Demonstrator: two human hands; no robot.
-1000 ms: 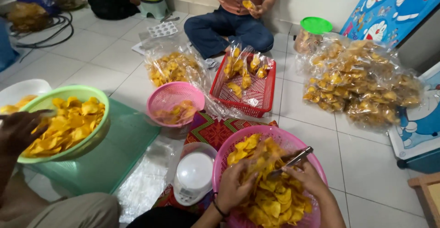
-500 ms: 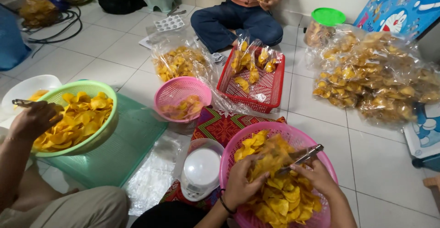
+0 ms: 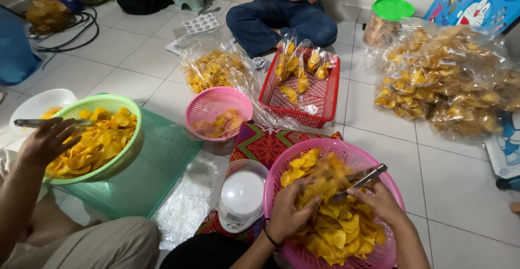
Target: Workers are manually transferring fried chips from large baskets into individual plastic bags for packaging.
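Observation:
A large pink basket (image 3: 275, 178) full of yellow chips (image 3: 341, 231) sits right in front of me. My left hand (image 3: 290, 215) holds a clear plastic bag (image 3: 324, 178) of chips upright over the basket. My right hand (image 3: 379, 201) grips metal tongs (image 3: 362, 181), whose tips point into the mouth of the bag. A white kitchen scale (image 3: 242, 198) stands just left of the basket, beside my left wrist.
At left, a co-worker's hand (image 3: 46, 142) holds tongs over a green bowl of chips (image 3: 130, 139) on a green mat. A small pink basket (image 3: 208, 106), a red basket of filled bags (image 3: 325, 98), heaped bags (image 3: 449, 85) and a seated person (image 3: 281, 17) lie beyond.
The co-worker's hand has come up over the green bowl with tongs. My hands stay over the pink basket, the tongs still at the bag.

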